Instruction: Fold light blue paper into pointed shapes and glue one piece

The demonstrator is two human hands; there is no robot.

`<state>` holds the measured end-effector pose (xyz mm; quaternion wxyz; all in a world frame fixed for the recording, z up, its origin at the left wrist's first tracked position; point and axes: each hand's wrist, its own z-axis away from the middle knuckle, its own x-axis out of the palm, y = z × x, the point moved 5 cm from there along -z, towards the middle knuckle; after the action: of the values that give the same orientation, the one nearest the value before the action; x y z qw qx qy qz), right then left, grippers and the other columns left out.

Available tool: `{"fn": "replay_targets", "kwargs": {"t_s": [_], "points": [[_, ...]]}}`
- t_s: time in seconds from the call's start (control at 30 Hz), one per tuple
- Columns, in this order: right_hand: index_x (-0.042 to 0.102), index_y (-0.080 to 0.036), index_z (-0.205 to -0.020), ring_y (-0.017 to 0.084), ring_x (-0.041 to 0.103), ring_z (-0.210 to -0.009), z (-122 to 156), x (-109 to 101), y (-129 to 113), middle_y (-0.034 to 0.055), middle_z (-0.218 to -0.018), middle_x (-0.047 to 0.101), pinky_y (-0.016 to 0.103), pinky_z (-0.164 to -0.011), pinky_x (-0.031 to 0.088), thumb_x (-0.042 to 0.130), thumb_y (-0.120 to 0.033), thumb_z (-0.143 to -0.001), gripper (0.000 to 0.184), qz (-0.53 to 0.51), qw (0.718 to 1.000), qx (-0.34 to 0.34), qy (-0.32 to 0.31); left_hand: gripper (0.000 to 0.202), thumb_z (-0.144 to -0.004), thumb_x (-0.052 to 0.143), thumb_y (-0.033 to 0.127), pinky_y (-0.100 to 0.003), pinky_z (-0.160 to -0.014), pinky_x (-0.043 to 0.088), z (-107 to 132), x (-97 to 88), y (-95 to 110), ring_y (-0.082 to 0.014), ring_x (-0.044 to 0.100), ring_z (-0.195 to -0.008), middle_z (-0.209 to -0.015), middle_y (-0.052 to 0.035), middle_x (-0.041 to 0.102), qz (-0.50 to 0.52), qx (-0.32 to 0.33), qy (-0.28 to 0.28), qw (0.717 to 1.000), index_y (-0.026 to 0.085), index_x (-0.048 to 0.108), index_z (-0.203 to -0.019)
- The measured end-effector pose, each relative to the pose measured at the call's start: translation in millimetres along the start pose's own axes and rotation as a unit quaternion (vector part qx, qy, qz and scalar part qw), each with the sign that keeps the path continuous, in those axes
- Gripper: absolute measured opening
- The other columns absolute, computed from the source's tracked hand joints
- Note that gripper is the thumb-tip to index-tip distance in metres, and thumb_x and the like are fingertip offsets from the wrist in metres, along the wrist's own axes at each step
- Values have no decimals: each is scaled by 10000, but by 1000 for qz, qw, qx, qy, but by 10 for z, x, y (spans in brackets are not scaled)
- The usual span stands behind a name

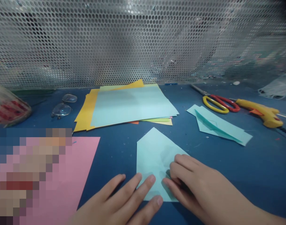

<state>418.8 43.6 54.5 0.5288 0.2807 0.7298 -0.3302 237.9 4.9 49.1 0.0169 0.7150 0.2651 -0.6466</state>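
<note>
A light blue sheet of folded paper point(154, 156) with a pointed top lies on the blue table in front of me. My left hand point(124, 200) rests flat with its fingers spread, fingertips on the paper's lower left part. At the paper's right side, my right hand point(194, 181) is curled, with thumb and fingers pinched together on the paper. The fingers hide that part of the sheet. Another folded light blue paper piece point(222, 125) lies farther off to the right.
Behind is a stack of coloured paper point(131, 106). Scissors point(218, 103) and a yellow glue gun point(262, 111) lie at right. Eyeglasses point(61, 109), a pink sheet point(86, 156) and a red-patterned container point(9, 107) are at left, beside a pixelated area. A perforated metal panel point(124, 40) stands behind.
</note>
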Motion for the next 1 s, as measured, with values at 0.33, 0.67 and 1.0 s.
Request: {"fn": "replay_targets", "kwargs": {"t_s": [0.33, 0.67, 1.0], "points": [[569, -203, -995, 215, 655, -673, 9, -87, -50, 33, -826, 621, 310, -529, 546, 655, -284, -847, 189, -30, 999, 1, -10, 382, -1092, 300, 301, -330, -1046, 345, -96, -42, -49, -166, 518, -1290, -1382, 18, 606, 39, 5, 24, 999, 247, 530, -1392], [515, -223, -1287, 221, 703, -763, 33, -58, -14, 58, -982, 664, 331, -576, 615, 713, -316, -830, 507, -50, 998, 7, -24, 357, -1076, 346, 287, -340, -1053, 349, -61, -40, -46, -173, 513, -1294, -1384, 14, 607, 31, 3, 27, 999, 245, 569, -1352], [503, -224, -1328, 222, 745, -788, 14, -87, -16, 62, -1038, 713, 284, -553, 629, 755, -129, -713, 671, -44, 999, -2, -29, 322, -1057, 390, 251, -399, -1219, 106, -5, -18, -104, -161, 520, -1277, -1326, 36, 650, 52, -4, 86, 995, 266, 669, -1218]]}}
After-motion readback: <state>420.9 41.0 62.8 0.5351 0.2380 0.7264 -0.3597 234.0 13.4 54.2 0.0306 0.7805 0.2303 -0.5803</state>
